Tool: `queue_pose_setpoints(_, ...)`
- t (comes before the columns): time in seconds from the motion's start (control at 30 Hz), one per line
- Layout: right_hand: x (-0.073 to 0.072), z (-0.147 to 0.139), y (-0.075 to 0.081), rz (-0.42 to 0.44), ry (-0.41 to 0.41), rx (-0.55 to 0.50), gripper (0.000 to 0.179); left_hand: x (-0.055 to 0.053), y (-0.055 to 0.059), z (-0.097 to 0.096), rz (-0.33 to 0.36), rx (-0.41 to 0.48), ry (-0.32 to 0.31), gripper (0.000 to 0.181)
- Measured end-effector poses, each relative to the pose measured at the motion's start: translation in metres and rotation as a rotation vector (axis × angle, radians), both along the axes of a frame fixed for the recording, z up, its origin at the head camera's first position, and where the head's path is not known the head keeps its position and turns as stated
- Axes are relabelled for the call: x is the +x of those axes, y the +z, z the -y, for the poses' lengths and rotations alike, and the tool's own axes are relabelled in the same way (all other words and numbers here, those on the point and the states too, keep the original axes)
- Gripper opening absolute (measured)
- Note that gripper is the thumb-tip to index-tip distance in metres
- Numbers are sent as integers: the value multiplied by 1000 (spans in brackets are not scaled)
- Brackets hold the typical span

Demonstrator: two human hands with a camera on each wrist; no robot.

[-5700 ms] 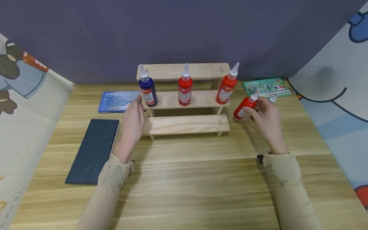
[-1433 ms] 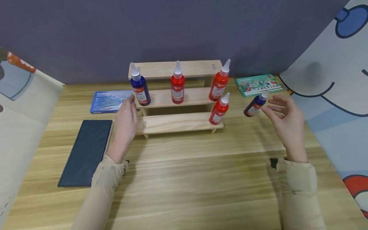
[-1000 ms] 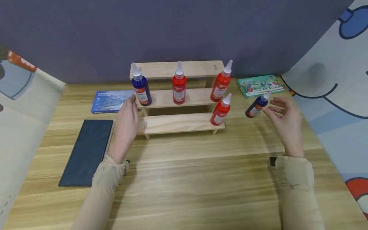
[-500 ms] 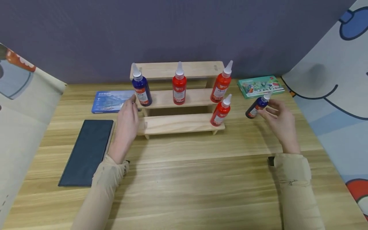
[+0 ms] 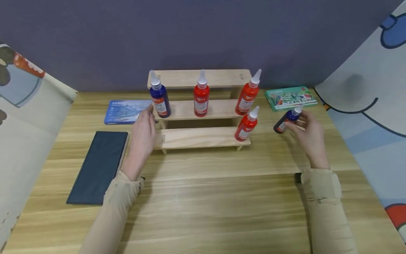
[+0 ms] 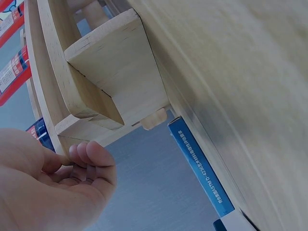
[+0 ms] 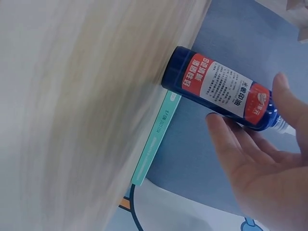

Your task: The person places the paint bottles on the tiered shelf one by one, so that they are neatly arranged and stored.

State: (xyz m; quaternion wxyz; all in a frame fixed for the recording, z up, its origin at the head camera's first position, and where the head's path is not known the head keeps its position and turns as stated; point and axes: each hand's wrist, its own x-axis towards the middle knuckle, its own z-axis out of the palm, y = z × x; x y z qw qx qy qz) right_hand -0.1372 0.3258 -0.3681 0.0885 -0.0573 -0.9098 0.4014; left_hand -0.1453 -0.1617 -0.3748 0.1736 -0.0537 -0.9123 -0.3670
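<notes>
My left hand point(image 5: 143, 132) holds the left end of a three-step wooden rack point(image 5: 203, 137), fingers curled at the shelf end in the left wrist view. Beside it on the middle step stands a blue ink bottle point(image 5: 160, 101). Farther right on that step are two red bottles, one central point(image 5: 201, 100) and one at the end point(image 5: 247, 99). Another red bottle point(image 5: 245, 128) stands on the lowest step. My right hand point(image 5: 309, 137) is around a second blue bottle point(image 7: 219, 89) on the table; the right wrist view shows thumb and fairly straight fingers spread either side of it.
A blue box point(image 5: 125, 112) and a dark notebook point(image 5: 97, 167) lie left of the rack. Behind the right-hand bottle lies a green box point(image 5: 290, 98). A dark panel point(image 5: 203, 35) backs the wooden table point(image 5: 209, 211), with printed walls on both sides.
The red bottle earlier held by my right hand now stands on the lowest step, released. Since then that hand has moved in around the blue bottle. My left hand stays at the rack.
</notes>
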Motion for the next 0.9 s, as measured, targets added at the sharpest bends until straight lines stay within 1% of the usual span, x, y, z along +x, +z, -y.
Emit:
queue_pose_setpoints(0.1, -1, 0, 0, 5, -1, 23, 65, 0, 0, 0, 4, -12, 4, 43)
queue_pose_setpoints(0.3, -4, 0, -2, 23, 1, 25, 65, 0, -1, 1, 9, -15, 5, 43)
queue_pose_setpoints(0.6, -3, -1, -4, 8, -3, 57, 60, 0, 0, -2, -18, -20, 8, 42)
queue_pose_setpoints(0.9, -4, -1, -5, -18, 4, 65, 56, 1, 0, 0, -15, -14, 13, 42)
